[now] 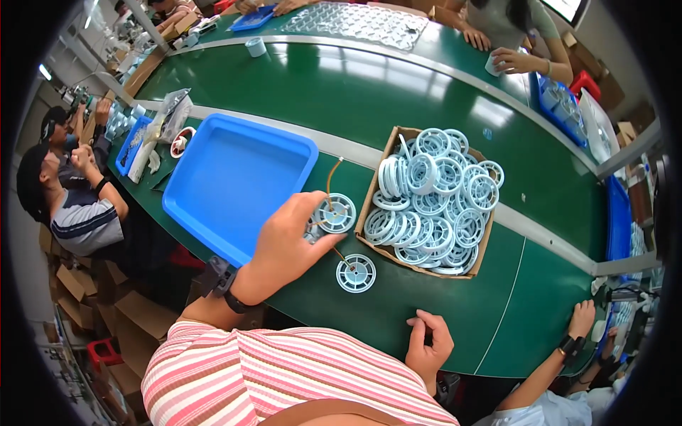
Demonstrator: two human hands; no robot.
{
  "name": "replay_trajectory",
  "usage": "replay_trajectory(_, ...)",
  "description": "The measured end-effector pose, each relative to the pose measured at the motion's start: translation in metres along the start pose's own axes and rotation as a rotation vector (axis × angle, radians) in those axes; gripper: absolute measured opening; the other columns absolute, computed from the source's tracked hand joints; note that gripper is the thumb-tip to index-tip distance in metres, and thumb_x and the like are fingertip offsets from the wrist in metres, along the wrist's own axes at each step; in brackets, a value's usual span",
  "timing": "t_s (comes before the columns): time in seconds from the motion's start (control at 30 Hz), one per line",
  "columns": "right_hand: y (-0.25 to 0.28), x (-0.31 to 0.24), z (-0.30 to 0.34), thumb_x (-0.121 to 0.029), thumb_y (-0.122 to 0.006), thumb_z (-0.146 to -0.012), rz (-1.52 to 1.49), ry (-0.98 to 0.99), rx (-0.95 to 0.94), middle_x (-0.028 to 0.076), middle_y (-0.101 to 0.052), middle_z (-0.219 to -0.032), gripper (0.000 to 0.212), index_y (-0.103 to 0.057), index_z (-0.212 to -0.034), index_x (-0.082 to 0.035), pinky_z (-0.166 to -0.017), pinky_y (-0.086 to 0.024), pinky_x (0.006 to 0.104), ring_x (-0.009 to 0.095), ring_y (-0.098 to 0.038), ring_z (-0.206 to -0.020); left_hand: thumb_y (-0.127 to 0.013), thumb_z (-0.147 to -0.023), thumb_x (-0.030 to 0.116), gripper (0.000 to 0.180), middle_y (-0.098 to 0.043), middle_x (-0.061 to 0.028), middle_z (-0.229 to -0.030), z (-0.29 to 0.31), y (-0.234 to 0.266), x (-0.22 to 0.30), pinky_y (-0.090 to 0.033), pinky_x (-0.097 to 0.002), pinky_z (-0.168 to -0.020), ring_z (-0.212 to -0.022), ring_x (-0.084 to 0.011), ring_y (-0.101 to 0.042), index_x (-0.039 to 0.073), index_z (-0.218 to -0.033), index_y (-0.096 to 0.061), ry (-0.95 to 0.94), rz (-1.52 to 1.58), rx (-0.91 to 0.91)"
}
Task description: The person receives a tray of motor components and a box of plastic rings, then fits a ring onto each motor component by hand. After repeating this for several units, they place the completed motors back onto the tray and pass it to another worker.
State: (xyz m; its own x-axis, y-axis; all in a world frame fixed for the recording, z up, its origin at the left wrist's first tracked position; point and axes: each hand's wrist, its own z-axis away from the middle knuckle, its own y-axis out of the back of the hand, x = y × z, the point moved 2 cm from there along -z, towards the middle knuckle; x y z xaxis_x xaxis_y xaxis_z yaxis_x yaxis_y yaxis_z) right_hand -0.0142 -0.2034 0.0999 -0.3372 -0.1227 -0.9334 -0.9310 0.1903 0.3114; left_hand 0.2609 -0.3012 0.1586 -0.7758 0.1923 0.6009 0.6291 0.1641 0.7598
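Observation:
My left hand point(280, 234) is closed on a round light-blue spoked disc point(334, 214), pinching it between thumb and fingers. A thin brown-yellow wire point(331, 174) with a small pale end rises from that disc. More pale plastic shows under the fingers, mostly hidden by the hand. Just below, a second spoked disc point(356, 273) lies flat on the green table, with a short wire at its centre. By the table's near edge, my right hand point(430, 346) rests with fingers loosely bent and thumb apart, nothing visible in it.
An open cardboard box point(367, 207) heaped with light-blue rings point(447, 174) stands right of my left hand. A blue tray point(186, 195) lies left of it. Tape point(182, 142) and a plastic bag point(174, 110) sit beyond. Other people work around the table; one person's arm point(550, 362) rests at right.

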Motion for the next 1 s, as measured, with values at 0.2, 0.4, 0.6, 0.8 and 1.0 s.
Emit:
replay_trajectory(0.2,0.001,-0.002,0.002,0.006,-0.062,-0.093,0.005,0.046,0.006,0.008,-0.068,-0.082,0.012,-0.068,-0.103,0.002,-0.058,-0.043,0.0229,0.009,-0.059,-0.066,-0.077,-0.089,0.025,0.066,-0.050,-0.0240,-0.140,0.015,-0.015,-0.004,-0.040,-0.0415,-0.110,-0.132,-0.0374,-0.049,-0.004,-0.140,-0.047,0.040,0.250,-0.037)
replay_trajectory(0.4,0.001,-0.004,0.003,0.006,-0.063,-0.093,0.018,0.041,0.036,0.008,-0.069,-0.082,0.012,-0.069,-0.102,0.002,-0.059,-0.044,0.0226,0.009,-0.060,-0.066,-0.069,-0.095,0.021,0.058,-0.045,-0.0257,-0.147,0.036,-0.008,-0.005,-0.034,-0.0441,-0.114,-0.136,-0.0386,-0.045,-0.005,-0.142,-0.045,-0.071,0.219,0.215)
replay_trajectory(0.6,-0.002,-0.001,-0.001,0.005,-0.064,-0.092,0.021,0.034,0.035,0.008,-0.070,-0.083,0.012,-0.070,-0.102,0.001,-0.060,-0.049,0.0226,0.010,-0.064,-0.068,-0.069,-0.089,0.009,0.022,-0.064,-0.0201,-0.119,0.105,-0.019,-0.018,-0.051,-0.0404,-0.093,-0.106,-0.0332,-0.064,-0.002,-0.108,-0.067,-0.445,0.180,0.140)
replay_trajectory(0.8,-0.008,-0.004,-0.005,0.004,-0.066,-0.091,0.043,0.040,-0.031,0.009,-0.071,-0.084,0.014,-0.071,-0.103,0.001,-0.060,-0.052,0.0230,0.011,-0.067,-0.069,-0.080,-0.074,0.008,0.012,-0.068,-0.0057,-0.090,0.100,-0.037,-0.003,-0.051,-0.0375,-0.066,-0.076,-0.0263,-0.062,0.008,-0.081,-0.070,-0.374,0.038,0.066)
replay_trajectory(1.0,-0.009,-0.004,-0.004,0.004,-0.067,-0.090,0.081,0.042,-0.030,0.009,-0.071,-0.083,0.013,-0.071,-0.102,0.001,-0.058,-0.051,0.0236,0.013,-0.067,-0.068,-0.082,-0.071,0.008,0.015,-0.065,-0.0025,-0.086,0.102,-0.040,0.000,-0.048,-0.0364,-0.061,-0.071,-0.0253,-0.058,0.011,-0.077,-0.068,-0.270,0.018,0.136)
